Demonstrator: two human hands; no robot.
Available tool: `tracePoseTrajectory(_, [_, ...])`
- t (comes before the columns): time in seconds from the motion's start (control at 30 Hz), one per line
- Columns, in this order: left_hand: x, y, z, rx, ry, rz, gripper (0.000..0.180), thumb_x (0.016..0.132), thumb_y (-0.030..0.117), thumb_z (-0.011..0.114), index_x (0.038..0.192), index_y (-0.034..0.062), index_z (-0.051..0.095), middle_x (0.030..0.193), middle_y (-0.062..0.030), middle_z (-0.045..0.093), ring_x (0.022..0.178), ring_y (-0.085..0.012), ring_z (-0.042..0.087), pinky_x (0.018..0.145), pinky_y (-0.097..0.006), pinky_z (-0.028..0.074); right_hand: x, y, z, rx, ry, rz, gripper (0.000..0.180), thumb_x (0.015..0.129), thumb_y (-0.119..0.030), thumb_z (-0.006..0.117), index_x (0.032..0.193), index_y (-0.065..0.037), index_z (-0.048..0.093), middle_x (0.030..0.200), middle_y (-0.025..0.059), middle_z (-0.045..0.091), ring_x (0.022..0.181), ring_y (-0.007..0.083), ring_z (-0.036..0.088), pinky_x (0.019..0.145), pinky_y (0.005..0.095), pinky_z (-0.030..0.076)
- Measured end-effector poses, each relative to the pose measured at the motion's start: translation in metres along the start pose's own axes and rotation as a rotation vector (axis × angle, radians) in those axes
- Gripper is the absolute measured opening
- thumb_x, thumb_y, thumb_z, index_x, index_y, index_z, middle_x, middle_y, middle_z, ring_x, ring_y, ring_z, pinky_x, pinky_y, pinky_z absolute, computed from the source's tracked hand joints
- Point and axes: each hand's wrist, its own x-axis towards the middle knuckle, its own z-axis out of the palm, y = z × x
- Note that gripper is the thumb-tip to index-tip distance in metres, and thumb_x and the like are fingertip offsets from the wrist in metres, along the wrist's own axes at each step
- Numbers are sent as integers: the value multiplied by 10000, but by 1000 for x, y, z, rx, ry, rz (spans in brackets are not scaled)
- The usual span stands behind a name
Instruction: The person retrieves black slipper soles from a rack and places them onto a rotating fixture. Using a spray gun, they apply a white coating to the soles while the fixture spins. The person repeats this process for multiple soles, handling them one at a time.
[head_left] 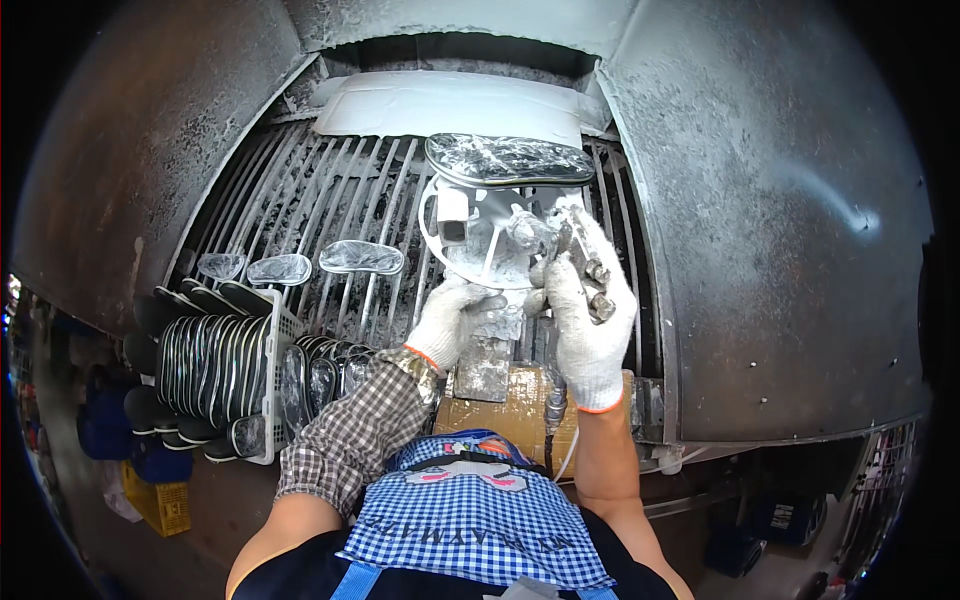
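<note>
A paint-smeared spray gun (578,262) with metal knobs is in my right hand (592,325), which wears a white glove and has its fingers wrapped round it. Its front end points left across a white ring-shaped stand (430,238). My left hand (447,318), gloved too, is curled at the ring's near-left rim with the thumb stretched right; some fingertips are hidden. At the stand's far side lies a long black shoe sole (508,160) with a shiny, plastic-like cover. White residue coats the stand and the spray gun.
Metal bars (330,190) run under the stand, with three small wrapped pieces (361,257) on them. A white crate (272,375) at left holds several black soles (212,365). A white board (450,103) lies behind. Metal walls (790,220) flank both sides; a cardboard box (500,410) stands in front.
</note>
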Motion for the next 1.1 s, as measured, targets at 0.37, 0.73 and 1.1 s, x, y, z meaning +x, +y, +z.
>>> tracePoseTrajectory(0.37, [-2,9,-2,34,-7,-55,458,962,51,567,1414,-29,563,1326,-157,687,1120,-280,707,1036,-476,581,0,-6,-8,189,117,84,507,1035,-56,679,1504,69,534,1271,126,680,816,86,676,678,236,567])
tracePoseTrajectory(0.73, [-1,13,-9,6,-22,-27,395,987,30,561,1376,-34,587,1278,-164,701,1115,-289,719,1009,-473,608,-2,-8,-23,244,191,101,519,1067,-65,651,1544,55,486,977,38,701,722,55,624,649,220,528])
tracePoseTrajectory(1.1, [-3,29,-13,60,-2,-17,459,976,52,548,1422,-53,565,1322,-168,694,1105,-268,710,961,-413,607,0,-14,-39,176,265,114,528,1079,-90,648,1554,57,470,931,32,692,715,50,612,637,214,523])
